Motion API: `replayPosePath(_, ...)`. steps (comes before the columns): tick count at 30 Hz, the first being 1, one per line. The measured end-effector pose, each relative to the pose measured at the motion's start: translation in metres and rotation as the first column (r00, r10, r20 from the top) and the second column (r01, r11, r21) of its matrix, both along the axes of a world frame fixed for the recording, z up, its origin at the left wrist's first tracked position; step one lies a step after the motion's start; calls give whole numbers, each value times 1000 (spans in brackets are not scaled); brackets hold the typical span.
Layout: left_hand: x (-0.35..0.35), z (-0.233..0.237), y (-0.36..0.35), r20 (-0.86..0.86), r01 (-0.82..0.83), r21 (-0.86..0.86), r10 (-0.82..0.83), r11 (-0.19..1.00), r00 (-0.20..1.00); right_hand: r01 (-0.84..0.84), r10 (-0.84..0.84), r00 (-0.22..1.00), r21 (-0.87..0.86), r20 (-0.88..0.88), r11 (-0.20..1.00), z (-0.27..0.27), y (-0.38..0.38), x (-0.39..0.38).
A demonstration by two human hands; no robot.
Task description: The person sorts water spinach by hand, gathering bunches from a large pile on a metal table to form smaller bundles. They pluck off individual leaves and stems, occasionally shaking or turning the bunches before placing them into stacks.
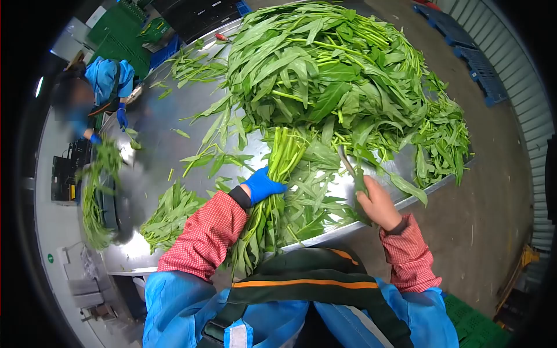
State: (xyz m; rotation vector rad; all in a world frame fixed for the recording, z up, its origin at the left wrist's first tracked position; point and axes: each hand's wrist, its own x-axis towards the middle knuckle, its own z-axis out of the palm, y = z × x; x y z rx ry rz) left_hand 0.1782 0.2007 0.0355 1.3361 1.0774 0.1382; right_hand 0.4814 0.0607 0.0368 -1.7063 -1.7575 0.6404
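Observation:
My left hand [264,185], in a blue glove, is closed around a bunch of leafy greens [283,152] that look like water spinach. The pale green stems point away from me, and the leaves hang down toward the table's near edge. In my bare right hand [377,202] is a knife [346,161], its curved blade pointing away from me and apart from the bunch. Loose leaves and cut pieces [316,206] lie on the metal table between my hands. Just beyond them rises a large heap of the same greens [325,75].
A smaller pile of greens [171,216] lies left on the metal table [191,110]. A red-handled tool [221,37] is at the far edge. Across the left side, a person in blue gloves [122,116] handles greens. Blue pallets [481,72] line the right wall.

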Motion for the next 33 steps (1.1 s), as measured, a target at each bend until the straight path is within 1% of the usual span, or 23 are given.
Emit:
replayPosePath(1, 1, 1, -1, 10, -17, -60, 18, 998, 1000, -44, 53, 991, 77, -124, 996, 2, -1, -2)
replayPosePath(2, 3, 2, -2, 33, -27, -51, 29, 998, 999, -152, 162, 965, 65, -208, 986, 5, 1, -7)
replayPosePath(5, 9, 9, -4, 63, -26, -106, 33, 994, 997, -104, 74, 855, -31, -514, 994, 30, 12, -47)
replayPosePath(6, 10, 11, -5, 70, -34, -109, 42, 993, 997, -71, 7, 856, -104, -517, 992, 27, 14, -53)
replayPosePath(9, 7, 18, -6, 83, -71, -125, 81, 990, 993, -95, -11, 847, -171, -531, 981, 33, 24, -58)
replayPosePath(10, 6, 20, -6, 78, -71, -128, 81, 989, 994, -106, 116, 852, 50, -510, 993, 24, 30, -61)
replayPosePath(13, 5, 24, -5, 77, -63, -137, 74, 989, 994, -128, 164, 956, 156, -242, 979, 40, 33, -65)
replayPosePath(16, 11, 32, -6, 98, -34, -132, 48, 991, 994, -150, 122, 988, 383, 96, 912, 53, 41, -82)
replayPosePath(19, 23, 42, -13, 98, 5, -92, 5, 996, 995, -153, 59, 949, 288, 310, 945, 28, 52, -85)
replayPosePath(20, 24, 43, -11, 83, 16, -81, -9, 997, 997, -132, 26, 959, 361, 283, 923, 10, 52, -76)
replayPosePath(21, 25, 44, -8, 74, 17, -65, -12, 998, 997, -85, 0, 960, 288, 281, 954, -15, 49, -62)
replayPosePath(22, 22, 46, -8, 110, 37, 2, -37, 999, 993, -39, -22, 960, 211, 280, 977, -44, 38, -47)
replayPosePath(23, 17, 47, -7, 47, 42, 162, -50, 986, 998, 14, -50, 960, 130, 277, 991, -59, 27, -35)
replayPosePath(24, 13, 48, -3, -17, 57, 319, -55, 946, 998, 26, -43, 948, 58, 316, 998, -59, 19, -24)
replayPosePath(25, 10, 51, -1, -81, 75, 466, -42, 882, 996, 34, -26, 934, -16, 355, 999, -52, 13, -15)
replayPosePath(26, 9, 58, 0, -244, 147, 565, -6, 812, 970, 41, 0, 921, -97, 390, 994, -46, 5, -11)
replayPosePath(27, 5, 54, 5, -296, 178, 585, 5, 791, 955, 17, 11, 912, -66, 411, 998, -29, 4, -13)
replayPosePath(29, 4, 62, 13, -161, 129, 646, -31, 752, 986, -23, 15, 889, 11, 457, 1000, 18, 20, -20)
replayPosePath(31, 6, 97, 25, 84, 22, 447, -66, 894, 994, -113, 101, 975, 50, 200, 992, 48, 48, -38)
replayPosePath(32, 10, 114, 25, 310, -109, 245, 28, 963, 950, -178, 177, 984, 36, 32, 983, 62, 62, -48)
replayPosePath(33, 9, 122, 33, 361, -127, 168, 59, 978, 931, -244, 246, 960, 35, -136, 969, 71, 75, -59)
